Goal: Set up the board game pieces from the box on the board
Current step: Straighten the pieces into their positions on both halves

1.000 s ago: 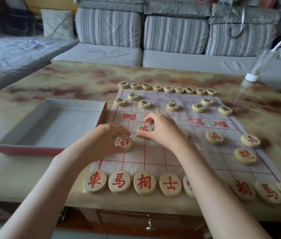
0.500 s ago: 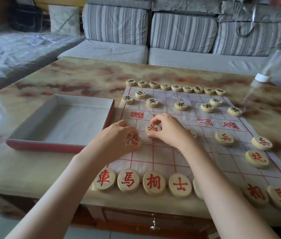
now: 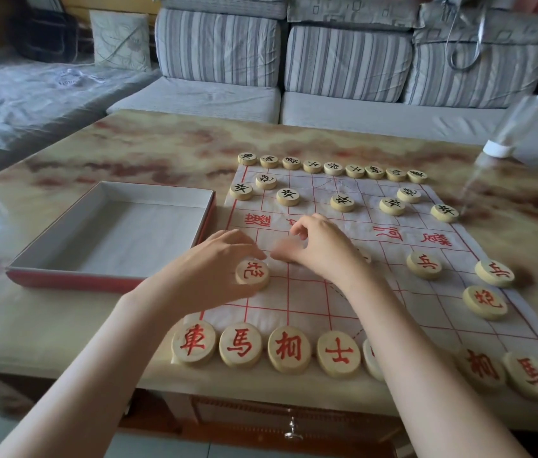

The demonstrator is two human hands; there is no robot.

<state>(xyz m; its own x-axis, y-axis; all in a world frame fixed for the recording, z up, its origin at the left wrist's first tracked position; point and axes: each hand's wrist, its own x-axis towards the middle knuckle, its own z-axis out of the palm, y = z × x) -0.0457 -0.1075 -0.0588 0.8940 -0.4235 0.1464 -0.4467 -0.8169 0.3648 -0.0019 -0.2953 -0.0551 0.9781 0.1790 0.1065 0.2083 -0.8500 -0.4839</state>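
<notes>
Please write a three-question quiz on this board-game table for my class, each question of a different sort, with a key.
1. True or false: the box holds pieces.
2. Which hand touches the red cannon piece? A left, B right, C neither.
3. Fill in: the far row of black-lettered pieces has ___ pieces.
Key: 1 false; 2 A, the left hand; 3 nine.
</notes>
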